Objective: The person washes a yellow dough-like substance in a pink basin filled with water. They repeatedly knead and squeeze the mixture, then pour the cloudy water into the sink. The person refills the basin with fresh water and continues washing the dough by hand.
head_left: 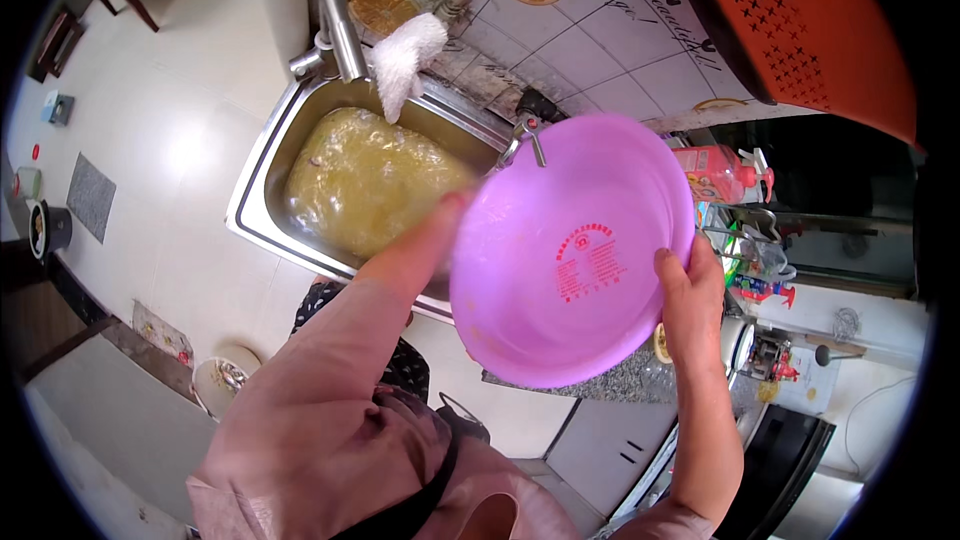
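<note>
A pink plastic basin [540, 260] with red print on its bottom is tilted up at the right end of the sink. My right hand [692, 290] grips its right rim, thumb on the inside and the fingers partly hidden behind the wall. At the basin's left edge is my left hand [452, 215], smeared by motion; its fingers cannot be made out. The steel sink [262, 155] holds a shiny, rippled yellowish mass that looks like water. A white cloth [408, 58] hangs beside the faucet [342, 35].
A second, smaller tap [530, 138] juts out by the basin's upper rim. Pump bottle [712, 175] and other bottles stand right of the basin. An orange perforated container [800, 30] hangs at upper right. Below the basin runs a granite counter [630, 380]. A bucket [222, 380] stands on the floor.
</note>
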`<state>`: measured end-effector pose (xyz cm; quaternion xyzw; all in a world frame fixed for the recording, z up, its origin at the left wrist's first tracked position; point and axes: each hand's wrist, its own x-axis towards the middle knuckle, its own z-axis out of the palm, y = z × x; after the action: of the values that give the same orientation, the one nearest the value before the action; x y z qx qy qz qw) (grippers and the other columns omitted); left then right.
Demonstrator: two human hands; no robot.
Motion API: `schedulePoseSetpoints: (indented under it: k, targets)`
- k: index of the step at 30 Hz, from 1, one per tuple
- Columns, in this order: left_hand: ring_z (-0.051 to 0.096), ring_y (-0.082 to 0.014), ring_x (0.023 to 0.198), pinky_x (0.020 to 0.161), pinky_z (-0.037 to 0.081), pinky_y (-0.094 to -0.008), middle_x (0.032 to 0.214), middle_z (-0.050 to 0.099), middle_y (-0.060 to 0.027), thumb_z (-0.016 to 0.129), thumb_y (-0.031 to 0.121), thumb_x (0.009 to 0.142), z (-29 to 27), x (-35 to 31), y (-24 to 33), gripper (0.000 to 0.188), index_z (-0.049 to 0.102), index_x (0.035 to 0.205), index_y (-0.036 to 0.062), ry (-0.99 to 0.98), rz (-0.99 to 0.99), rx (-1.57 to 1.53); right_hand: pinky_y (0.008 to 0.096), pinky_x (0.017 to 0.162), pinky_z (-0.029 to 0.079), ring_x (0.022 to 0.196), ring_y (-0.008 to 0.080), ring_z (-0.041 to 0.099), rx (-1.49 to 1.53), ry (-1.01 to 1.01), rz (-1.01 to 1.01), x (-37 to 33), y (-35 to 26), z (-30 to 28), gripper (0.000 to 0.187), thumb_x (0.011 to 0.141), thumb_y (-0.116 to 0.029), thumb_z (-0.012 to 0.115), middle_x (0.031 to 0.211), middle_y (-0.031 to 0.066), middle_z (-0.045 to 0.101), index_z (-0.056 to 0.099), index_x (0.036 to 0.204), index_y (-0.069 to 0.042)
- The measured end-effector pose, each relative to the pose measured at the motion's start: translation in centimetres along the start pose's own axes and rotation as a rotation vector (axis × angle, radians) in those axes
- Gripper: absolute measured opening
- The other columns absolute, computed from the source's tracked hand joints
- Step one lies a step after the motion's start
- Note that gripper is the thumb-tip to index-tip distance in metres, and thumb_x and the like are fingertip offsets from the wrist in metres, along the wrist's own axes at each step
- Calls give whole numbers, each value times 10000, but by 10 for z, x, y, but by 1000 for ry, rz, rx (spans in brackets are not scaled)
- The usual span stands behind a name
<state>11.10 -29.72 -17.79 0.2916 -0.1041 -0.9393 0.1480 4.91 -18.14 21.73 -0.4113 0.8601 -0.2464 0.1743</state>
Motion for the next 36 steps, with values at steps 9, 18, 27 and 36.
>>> schedulePoseSetpoints:
  k: [9,18,27,36]
  targets:
    - [604,-178,855,752,489,-300,963,632,-111,526,225,877,38,78,31,313,569,1101,12,11,-46,355,254,586,405,641,90,449,76,138,184,-34,20,-3,125,837,-87,541,693,29,519,507,813,31]
    - [595,-162,823,722,478,-282,939,631,-91,541,251,870,20,30,55,320,573,1095,26,-179,44,1418,225,447,361,529,62,434,388,174,363,-34,36,16,168,865,-139,518,685,28,528,524,899,25]
    - [547,-146,701,592,417,-254,829,593,-55,554,421,847,-58,-116,101,419,553,1051,55,24,10,1031,180,339,323,427,57,448,823,180,445,-49,82,58,196,865,-115,494,695,37,567,520,1013,10]
    - [568,-273,1028,791,471,-439,1152,557,-171,399,636,833,-56,-242,71,703,471,1187,34,26,-413,487,217,408,404,511,88,501,1012,171,355,-69,60,117,159,882,-142,521,743,47,572,515,974,-13]
